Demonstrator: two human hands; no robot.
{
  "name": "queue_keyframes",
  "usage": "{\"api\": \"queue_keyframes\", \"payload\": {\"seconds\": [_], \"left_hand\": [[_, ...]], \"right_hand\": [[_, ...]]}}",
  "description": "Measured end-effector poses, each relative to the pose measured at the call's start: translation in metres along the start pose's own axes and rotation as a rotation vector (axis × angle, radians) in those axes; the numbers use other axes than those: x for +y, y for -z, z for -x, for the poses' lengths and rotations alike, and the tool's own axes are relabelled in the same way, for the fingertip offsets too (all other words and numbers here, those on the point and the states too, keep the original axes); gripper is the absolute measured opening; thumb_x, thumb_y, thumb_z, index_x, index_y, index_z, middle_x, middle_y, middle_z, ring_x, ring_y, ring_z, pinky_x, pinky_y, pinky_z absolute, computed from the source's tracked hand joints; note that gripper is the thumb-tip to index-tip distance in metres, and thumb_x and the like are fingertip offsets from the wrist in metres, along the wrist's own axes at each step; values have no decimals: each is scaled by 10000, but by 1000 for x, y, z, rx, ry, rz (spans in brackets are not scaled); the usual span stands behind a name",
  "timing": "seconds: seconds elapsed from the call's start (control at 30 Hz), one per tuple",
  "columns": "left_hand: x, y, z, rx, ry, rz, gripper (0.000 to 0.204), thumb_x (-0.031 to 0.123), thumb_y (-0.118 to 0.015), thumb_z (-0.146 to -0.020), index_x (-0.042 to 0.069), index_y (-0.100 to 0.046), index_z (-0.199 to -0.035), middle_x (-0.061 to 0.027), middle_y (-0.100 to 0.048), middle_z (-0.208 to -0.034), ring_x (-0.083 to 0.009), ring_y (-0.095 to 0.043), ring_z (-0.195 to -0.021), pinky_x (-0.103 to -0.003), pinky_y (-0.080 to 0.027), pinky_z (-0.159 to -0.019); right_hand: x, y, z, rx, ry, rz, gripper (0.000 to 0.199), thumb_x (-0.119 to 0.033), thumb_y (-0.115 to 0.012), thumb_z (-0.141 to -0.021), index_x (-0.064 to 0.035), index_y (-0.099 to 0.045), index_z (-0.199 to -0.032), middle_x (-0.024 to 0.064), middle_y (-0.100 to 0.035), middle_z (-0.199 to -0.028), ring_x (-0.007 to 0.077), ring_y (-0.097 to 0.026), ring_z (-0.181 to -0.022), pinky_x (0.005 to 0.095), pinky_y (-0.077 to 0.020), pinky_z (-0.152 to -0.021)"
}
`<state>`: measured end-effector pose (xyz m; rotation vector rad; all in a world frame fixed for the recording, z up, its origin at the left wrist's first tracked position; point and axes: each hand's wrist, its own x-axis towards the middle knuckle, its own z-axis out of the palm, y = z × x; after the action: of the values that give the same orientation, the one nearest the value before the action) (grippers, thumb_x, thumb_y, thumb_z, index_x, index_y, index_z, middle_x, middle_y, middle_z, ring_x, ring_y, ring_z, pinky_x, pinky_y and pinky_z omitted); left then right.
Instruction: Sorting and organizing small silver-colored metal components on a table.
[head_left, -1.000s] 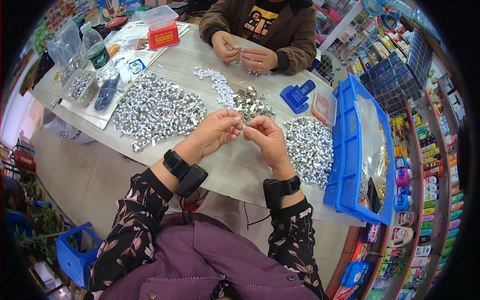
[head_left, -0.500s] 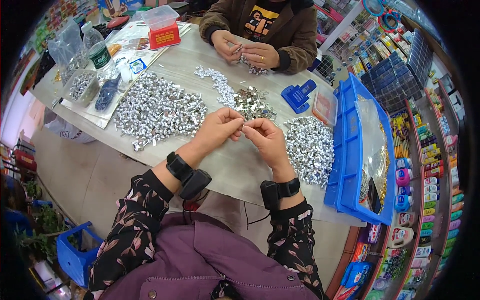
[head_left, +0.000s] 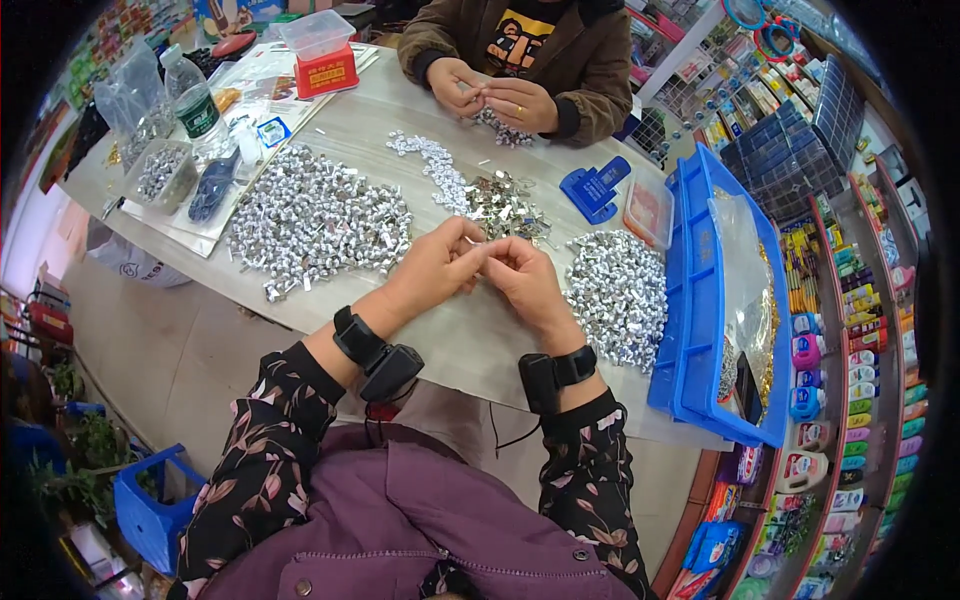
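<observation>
My left hand (head_left: 440,260) and my right hand (head_left: 524,279) meet fingertip to fingertip above the table (head_left: 455,345). Both are closed in a pinch; whatever lies between the fingers is too small or hidden to name. Just beyond them spreads a small heap of flat silvery metal pieces (head_left: 507,205), joined by a trail of small white-silver parts (head_left: 433,168). Left of my left hand lies a big pile of small silvery metal parts (head_left: 320,215). Another pile of similar silvery parts (head_left: 618,295) is close to the right of my right hand.
Across the table a person's hands (head_left: 490,97) work over a small pile. A blue crate (head_left: 690,300) stands at the right edge, near a blue plastic holder (head_left: 597,190) and a clear lidded box (head_left: 650,213). A bottle (head_left: 195,105) and red box (head_left: 326,72) stand far left.
My fingertips have come closer together, the right hand shifting slightly left. The other person's fingers have moved a little. The piles look the same.
</observation>
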<state>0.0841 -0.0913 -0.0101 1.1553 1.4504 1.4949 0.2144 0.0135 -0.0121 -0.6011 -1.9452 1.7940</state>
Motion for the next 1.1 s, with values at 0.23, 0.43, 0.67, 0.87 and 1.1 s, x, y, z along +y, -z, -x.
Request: {"api": "queue_keyframes", "payload": {"seconds": [0.23,0.43,0.67,0.87,1.1], "left_hand": [[5,10,0,33,50,83,151,150,-573,-874,31,-530,-957,-12,-568,-728,-61,-533,-582,-194,-442,-507],[31,64,10,361,-121,-617,188,186,-628,-802,26,-572,-884,-93,-591,-712,-181,-577,-614,-302,-466,-569],[23,38,2,184,-182,-793,195,200,-597,-789,22,-570,-863,-159,-591,-786,-324,-589,-706,-388,-475,-629],[8,10,-15,72,-250,-1097,171,176,-575,-781,8,-557,-805,-186,-565,-805,-364,-585,-753,-434,-474,-668],[7,11,-13,61,-213,-967,153,149,-589,-771,6,-557,-815,-174,-577,-806,-340,-578,-703,-399,-479,-654]], "right_hand": [[-8,-3,2,29,114,1,183,-107,-634,-810,-8,-605,-961,9,-617,-807,63,-546,-694,188,-444,-632],[-23,36,8,281,107,106,183,-104,-617,-827,1,-613,-977,-5,-613,-792,52,-546,-693,191,-435,-607],[-22,31,10,229,128,718,175,-170,-662,-771,-32,-651,-877,46,-637,-698,115,-579,-613,248,-454,-568],[-14,19,11,250,182,932,188,-195,-662,-751,-51,-652,-871,97,-634,-726,206,-602,-621,300,-471,-584],[-17,14,11,169,216,897,176,-213,-661,-748,-75,-656,-856,93,-617,-728,238,-602,-661,321,-475,-606]]}}
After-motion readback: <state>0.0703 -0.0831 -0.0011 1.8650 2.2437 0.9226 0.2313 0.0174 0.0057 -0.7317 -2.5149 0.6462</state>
